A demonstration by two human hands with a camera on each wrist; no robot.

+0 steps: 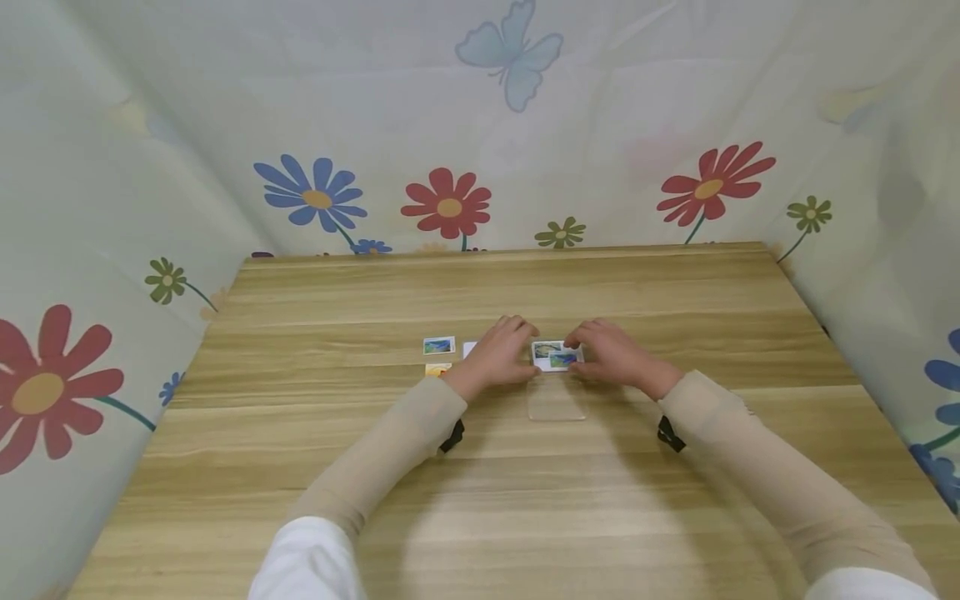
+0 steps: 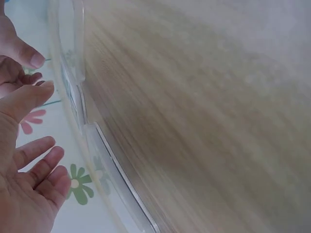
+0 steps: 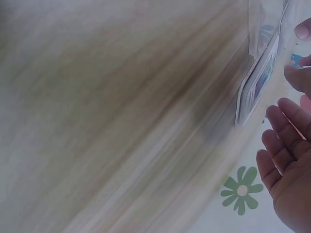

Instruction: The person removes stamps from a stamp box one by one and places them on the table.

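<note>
A white card [image 1: 540, 364] bearing two small picture stamps lies on the table between the hands. The blue-green stamp [image 1: 562, 359] overlaps the lower right of the other stamp [image 1: 547, 349]. My left hand [image 1: 498, 354] is at the card's left side, palm down with loosely bent fingers. On the opposite side, my right hand [image 1: 613, 354] has its thumb and fingertips right at the card's right edge. Both wrist views show spread fingers on the left hand [image 2: 29, 184] and the right hand [image 3: 291, 165]. Just below the card lies a clear plastic piece [image 1: 557, 407].
Left of the left hand lie a blue-green stamp [image 1: 438, 345] and a yellow stamp [image 1: 437, 369]. Another white piece [image 1: 468, 347] is partly hidden by that hand. A flower-printed cloth [image 1: 585, 167] hangs behind the wooden table [image 1: 562, 500].
</note>
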